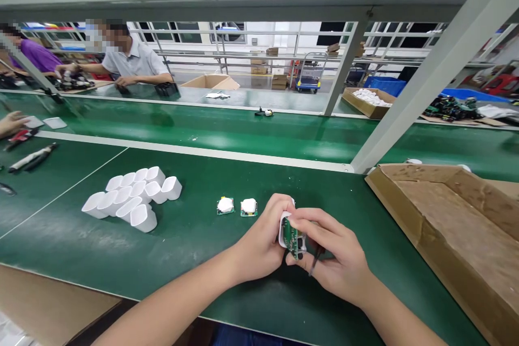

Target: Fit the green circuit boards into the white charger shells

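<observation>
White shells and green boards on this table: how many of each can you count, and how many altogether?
White shells on the table: 12
Green boards: 2
Board in a shell, held by the left hand and right hand: 1
Total: 15
</observation>
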Motion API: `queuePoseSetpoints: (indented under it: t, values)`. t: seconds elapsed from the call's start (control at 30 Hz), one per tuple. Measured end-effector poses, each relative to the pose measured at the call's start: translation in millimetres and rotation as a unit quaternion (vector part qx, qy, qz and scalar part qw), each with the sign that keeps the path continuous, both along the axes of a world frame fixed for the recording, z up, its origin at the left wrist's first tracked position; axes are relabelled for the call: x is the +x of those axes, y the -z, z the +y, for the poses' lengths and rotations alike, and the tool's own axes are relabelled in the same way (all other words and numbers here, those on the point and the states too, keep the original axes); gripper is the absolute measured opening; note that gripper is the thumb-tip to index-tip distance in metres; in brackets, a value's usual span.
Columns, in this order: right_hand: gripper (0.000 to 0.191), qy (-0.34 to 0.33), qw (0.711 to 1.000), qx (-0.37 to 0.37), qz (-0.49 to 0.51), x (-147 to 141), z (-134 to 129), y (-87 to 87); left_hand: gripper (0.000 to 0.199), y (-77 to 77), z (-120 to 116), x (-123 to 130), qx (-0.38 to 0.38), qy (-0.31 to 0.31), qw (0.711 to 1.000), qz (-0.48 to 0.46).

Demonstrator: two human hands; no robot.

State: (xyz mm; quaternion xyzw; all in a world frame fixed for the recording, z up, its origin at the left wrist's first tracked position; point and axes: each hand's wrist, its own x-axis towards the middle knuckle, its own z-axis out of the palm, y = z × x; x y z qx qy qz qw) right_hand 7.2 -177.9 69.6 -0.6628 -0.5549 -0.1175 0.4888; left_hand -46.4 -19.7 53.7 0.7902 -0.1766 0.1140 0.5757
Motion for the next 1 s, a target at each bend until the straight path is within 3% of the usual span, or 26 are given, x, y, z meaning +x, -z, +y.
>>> queuePoseSetpoints:
  t: [0.17, 0.67, 1.0]
  values:
    - [0.038, 0.048, 0.999, 0.004, -0.014, -2, -6, -4.6, 0.043, 2.1, -1, 0, 0.021, -0.005, 1.000, -0.010]
    - [0.037, 0.021, 0.999, -0.001, -0.046, -3, 3, 1.3, 0.040, 1.2, -2, -2, 0.003, 0.003, 1.000, 0.005]
    - [0.041, 0.056, 0.995, 0.026, -0.075, -9, 5, 5.7, 0.046, 1.8, -3, -3, -0.003, 0.006, 1.000, -0.020]
